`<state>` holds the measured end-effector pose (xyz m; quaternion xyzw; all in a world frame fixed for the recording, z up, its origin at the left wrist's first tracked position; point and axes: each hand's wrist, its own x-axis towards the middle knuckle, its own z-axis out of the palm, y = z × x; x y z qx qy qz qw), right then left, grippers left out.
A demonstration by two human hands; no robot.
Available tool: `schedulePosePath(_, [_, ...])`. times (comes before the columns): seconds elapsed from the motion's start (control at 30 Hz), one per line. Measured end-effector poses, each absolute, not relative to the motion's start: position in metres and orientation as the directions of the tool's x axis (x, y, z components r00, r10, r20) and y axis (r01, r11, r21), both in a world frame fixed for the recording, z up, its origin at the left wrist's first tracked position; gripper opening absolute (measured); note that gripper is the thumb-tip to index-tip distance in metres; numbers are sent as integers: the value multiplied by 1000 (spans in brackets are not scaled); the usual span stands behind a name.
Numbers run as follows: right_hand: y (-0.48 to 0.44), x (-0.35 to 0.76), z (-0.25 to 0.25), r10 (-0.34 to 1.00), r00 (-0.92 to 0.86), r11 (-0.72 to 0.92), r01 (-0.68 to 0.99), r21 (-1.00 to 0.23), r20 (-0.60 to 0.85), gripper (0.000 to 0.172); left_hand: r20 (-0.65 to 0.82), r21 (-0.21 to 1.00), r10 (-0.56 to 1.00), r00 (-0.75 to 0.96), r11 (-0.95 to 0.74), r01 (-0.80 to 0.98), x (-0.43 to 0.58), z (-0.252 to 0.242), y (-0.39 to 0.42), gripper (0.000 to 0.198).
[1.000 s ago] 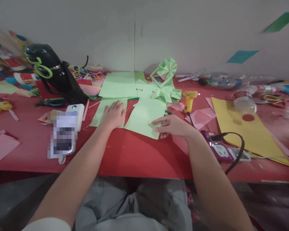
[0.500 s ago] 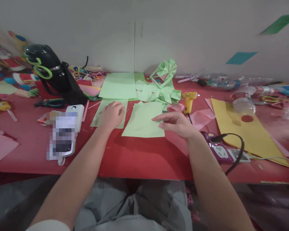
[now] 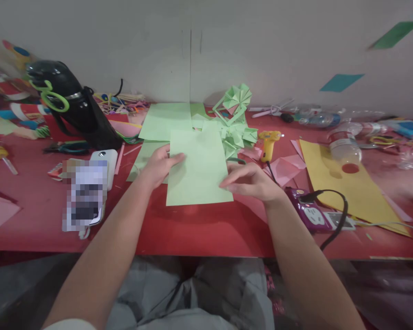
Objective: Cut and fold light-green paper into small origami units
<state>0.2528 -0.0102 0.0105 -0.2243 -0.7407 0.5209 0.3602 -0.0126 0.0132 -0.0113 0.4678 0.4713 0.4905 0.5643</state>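
We held the green sheet (image 3: pixel 198 167) by its side edges over the red table (image 3: pixel 192 229), just in front of us. Our left hand (image 3: pixel 158 166) pinched the left edge, thumb on top. Our right hand (image 3: pixel 251 181) closed its fingers on the right edge, near the lower corner. More green paper (image 3: pixel 163 120) lay behind the sheet, the folded shapes (image 3: pixel 236 114) behind it to the right. The glue gun (image 3: pixel 269 143) lay beyond our right hand, and the power strip (image 3: pixel 311 213) sat near our right wrist.
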Motion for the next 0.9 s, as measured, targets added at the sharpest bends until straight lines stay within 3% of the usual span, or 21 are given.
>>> schedulePosePath(0.13, [-6, 244, 2, 874, -412, 252, -72, -965, 259, 65, -39, 988, 995, 97, 53, -142, -13, -13, 13, 37])
schedulePosePath(0.2, [-4, 239, -3, 938, -300, 162, -67, -985, 175, 76, -48, 989, 990, 133, 66, -134, -11, -14, 11, 36])
schedulePosePath(0.33, [-2, 232, -10, 969, -248, -20, -59, -998, -5, 64, -74, 987, 967, 243, 105, -120, -6, -14, 7, 31])
schedulePosePath(0.5, [-3, 229, -12, 967, -238, -103, -57, -993, -87, 39, -103, 972, 948, 302, 160, -169, -2, -13, 6, 34])
schedulePosePath(0.6, [-2, 228, -15, 979, -200, -22, 43, -999, -31, 34, -189, 952, 969, 160, 221, -214, 2, -13, 8, 37])
schedulePosePath(0.7, [-3, 226, -19, 979, -150, 174, 263, -949, 138, 32, -286, 910, 957, 40, 285, -302, 7, -12, 8, 36])
schedulePosePath(0.8, [-5, 222, -20, 905, -243, 423, 431, -797, 349, 38, -255, 866, 958, 130, 287, -410, 12, -7, 7, 24])
schedulePosePath(0.9, [-10, 217, -18, 831, -392, 552, 502, -666, 394, 48, -235, 835, 949, 212, 308, -455, 15, -2, 6, 20])
